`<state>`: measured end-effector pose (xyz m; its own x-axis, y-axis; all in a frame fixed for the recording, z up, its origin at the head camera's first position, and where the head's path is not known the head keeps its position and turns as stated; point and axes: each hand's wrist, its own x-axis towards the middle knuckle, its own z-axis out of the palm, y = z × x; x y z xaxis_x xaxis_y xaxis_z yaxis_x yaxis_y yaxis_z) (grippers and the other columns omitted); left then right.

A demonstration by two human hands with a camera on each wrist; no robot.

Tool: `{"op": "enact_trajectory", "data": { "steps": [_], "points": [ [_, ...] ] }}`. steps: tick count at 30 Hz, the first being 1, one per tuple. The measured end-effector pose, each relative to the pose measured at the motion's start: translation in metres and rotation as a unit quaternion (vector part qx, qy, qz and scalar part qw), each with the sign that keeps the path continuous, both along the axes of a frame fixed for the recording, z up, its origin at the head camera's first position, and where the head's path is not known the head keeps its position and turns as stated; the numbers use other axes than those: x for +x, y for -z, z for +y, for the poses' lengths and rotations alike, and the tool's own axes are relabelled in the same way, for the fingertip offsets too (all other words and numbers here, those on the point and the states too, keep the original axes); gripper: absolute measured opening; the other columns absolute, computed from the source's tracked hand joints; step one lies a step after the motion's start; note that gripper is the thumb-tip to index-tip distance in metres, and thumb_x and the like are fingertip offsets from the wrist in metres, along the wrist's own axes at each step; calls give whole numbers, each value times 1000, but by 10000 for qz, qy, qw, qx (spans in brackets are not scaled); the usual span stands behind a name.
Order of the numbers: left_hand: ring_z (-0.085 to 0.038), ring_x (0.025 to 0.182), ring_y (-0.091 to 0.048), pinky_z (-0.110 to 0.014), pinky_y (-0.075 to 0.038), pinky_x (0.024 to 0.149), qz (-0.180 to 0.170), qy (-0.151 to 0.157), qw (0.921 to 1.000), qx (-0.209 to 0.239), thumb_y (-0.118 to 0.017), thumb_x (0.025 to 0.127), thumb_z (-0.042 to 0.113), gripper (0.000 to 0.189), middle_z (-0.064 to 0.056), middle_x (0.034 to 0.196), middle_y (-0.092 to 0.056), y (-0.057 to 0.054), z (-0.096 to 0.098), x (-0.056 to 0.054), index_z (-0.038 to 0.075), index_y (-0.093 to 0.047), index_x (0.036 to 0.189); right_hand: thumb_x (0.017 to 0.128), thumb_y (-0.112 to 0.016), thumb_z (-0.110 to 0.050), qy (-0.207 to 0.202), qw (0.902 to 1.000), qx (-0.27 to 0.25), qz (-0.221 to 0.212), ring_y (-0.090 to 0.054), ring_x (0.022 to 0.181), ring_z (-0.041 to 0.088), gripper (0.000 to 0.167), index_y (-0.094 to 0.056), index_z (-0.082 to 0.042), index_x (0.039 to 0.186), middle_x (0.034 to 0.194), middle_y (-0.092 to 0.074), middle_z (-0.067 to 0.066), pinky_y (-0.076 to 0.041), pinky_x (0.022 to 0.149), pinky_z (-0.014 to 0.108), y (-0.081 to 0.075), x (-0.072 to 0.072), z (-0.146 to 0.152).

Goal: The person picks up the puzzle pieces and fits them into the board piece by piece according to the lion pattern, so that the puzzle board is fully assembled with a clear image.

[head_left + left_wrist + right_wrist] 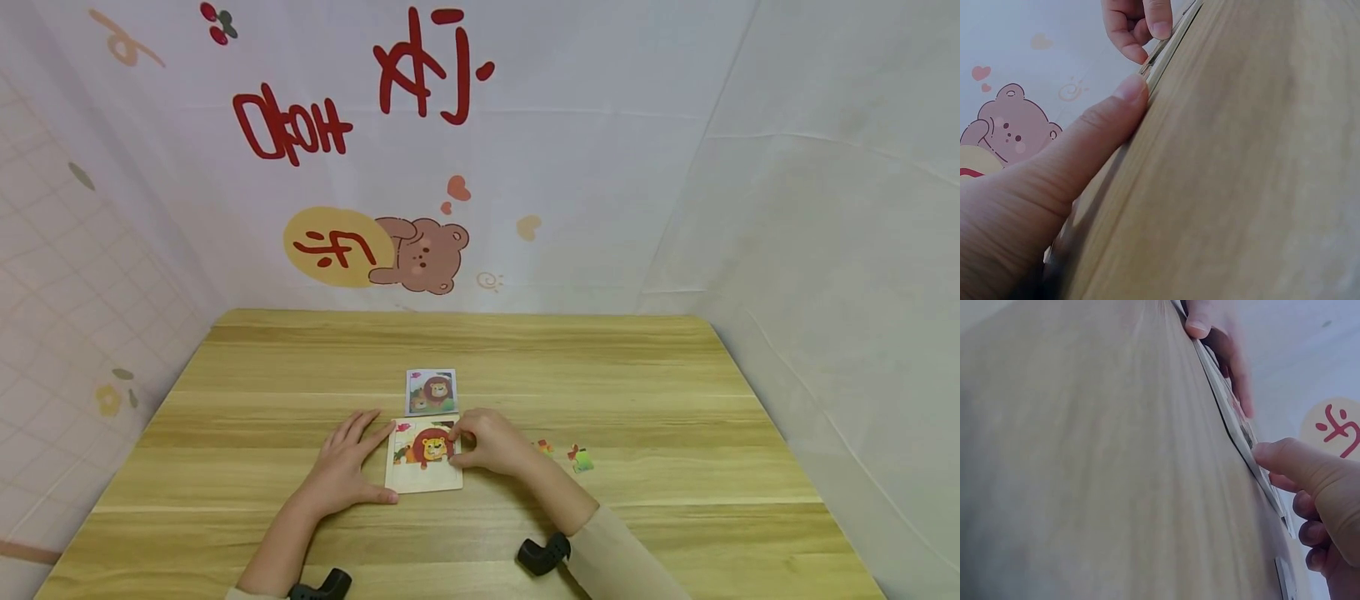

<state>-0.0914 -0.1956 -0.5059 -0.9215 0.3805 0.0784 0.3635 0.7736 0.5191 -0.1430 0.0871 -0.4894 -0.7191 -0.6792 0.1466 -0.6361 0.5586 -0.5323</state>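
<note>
A jigsaw puzzle board (424, 479) with a lion picture lies on the table; its upper part is filled and its lower strip shows bare wood. My left hand (341, 471) rests along the board's left side, fingers spread, with the thumb (1107, 119) at the near left corner. At the board's right edge, my right hand (491, 442) pinches a puzzle piece (450, 447) between thumb and index finger, right over the picture. The other right fingers (1313, 532) are curled in. Most of that piece is hidden by the fingertips.
Just behind the board lies a reference card (431, 392) with the same lion picture. Loose puzzle pieces (581, 458) lie on the wooden table (660, 400) to the right, some partly behind the right forearm. A printed cloth (592, 167) hangs behind the table and at its sides.
</note>
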Motion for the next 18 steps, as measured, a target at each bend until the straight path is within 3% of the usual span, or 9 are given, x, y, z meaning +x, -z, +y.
{"op": "enact_trajectory", "data": {
  "steps": [12, 18],
  "points": [
    [-38, 140, -11, -64, -12, 104, 31, 4, 10000, -46, -73, 53, 77, 116, -13, 155, -23, 1, -2, -1, 14, -44, 146, 81, -78, -31, -246, 9994, 105, 238, -44, 70, 4, 27, -74, -15, 102, 78, -56, -10, -37, 63, 18, -2, -3, -2],
    [-39, 140, -12, -65, -12, 104, 62, 21, 10000, -35, -74, 54, 75, 114, -14, 154, -24, 2, -1, -1, 14, -43, 146, 86, -73, -31, -325, 9994, 106, 49, -45, 69, 4, 26, -73, -17, 108, 83, -56, -11, -38, 61, 16, 0, -1, -5]
  ]
}}
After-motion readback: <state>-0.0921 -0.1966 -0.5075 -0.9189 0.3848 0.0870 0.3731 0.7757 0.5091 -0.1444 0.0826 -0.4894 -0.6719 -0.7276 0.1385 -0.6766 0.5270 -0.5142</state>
